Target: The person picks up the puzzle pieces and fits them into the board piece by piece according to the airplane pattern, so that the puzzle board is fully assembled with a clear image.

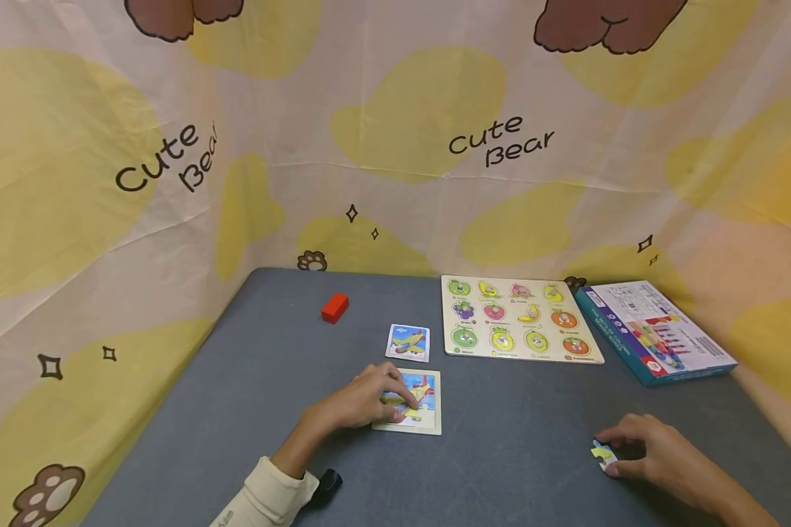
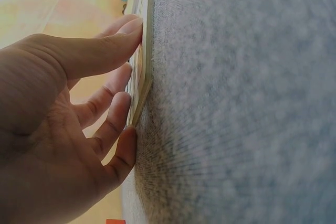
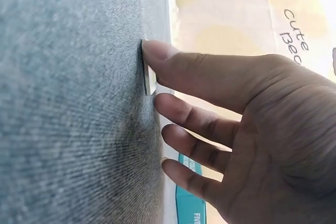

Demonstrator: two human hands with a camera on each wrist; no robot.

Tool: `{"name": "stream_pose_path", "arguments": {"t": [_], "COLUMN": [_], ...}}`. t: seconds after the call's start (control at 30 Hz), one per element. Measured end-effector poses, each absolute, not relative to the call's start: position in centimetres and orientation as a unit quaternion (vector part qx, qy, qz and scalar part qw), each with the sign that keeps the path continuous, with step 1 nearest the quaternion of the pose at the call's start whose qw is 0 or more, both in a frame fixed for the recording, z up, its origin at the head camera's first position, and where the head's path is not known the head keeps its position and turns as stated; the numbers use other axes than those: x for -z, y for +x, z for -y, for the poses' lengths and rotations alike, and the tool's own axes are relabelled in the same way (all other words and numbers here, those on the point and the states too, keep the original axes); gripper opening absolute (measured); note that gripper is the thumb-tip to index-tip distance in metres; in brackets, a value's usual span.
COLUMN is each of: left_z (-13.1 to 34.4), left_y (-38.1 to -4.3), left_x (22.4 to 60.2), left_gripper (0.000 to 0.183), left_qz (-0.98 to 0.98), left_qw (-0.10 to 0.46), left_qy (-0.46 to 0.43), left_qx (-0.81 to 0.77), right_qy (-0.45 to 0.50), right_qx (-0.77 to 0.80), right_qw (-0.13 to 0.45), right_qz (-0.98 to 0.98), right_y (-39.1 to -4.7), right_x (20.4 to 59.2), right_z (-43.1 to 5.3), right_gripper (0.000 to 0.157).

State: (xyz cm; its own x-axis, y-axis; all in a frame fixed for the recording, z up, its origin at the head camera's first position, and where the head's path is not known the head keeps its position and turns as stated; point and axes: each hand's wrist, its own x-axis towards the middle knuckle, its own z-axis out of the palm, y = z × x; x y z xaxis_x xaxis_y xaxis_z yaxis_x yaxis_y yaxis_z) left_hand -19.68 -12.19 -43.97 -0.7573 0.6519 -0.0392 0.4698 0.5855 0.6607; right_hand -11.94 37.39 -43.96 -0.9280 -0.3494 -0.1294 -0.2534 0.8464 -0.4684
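Observation:
A small square jigsaw puzzle board with an airplane picture lies on the grey table. My left hand rests on it, thumb and fingertips on the picture and its left part hidden beneath. From the left wrist view, the fingertips are at the thin edge and face of the board. Off to the right, my right hand pinches a loose jigsaw piece, yellow and light blue, between thumb and index finger. The right wrist view shows this piece low against the table. Just behind the board sits an airplane picture card.
A red block lies at the back left. Along the back stand a fruit puzzle board and, at its right, a teal-sided box. A printed cloth hangs behind the table. A black object is by the left wrist.

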Motion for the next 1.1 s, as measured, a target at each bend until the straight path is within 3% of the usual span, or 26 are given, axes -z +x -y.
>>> {"name": "stream_pose_path", "arguments": {"t": [0.13,0.37,0.9,1.1], "left_z": [12.2,12.1,12.2,12.2], "left_y": [-19.7,-19.7,-19.7,-19.7], "left_x": [43.9,43.9,43.9,44.0], "left_gripper": [0.023,0.023,0.024,0.025], "left_qz": [-0.88,-0.881,-0.879,-0.88], "left_qw": [0.141,0.144,0.145,0.144], "left_qy": [0.317,0.315,0.315,0.315], "left_qx": [-0.325,-0.324,-0.326,-0.326], "right_qy": [-0.172,-0.122,-0.151,-0.139], "right_qx": [0.225,0.21,0.21,0.193], "right_qw": [0.085,0.12,0.048,0.05], "right_qz": [-0.955,-0.963,-0.965,-0.97], "right_y": [-11.6,-11.6,-10.5,-10.3], "right_x": [44.2,44.1,44.4,44.3], "right_z": [-37.6,-37.3,-37.9,-37.7], "right_gripper": [0.028,0.026,0.016,0.015]}}
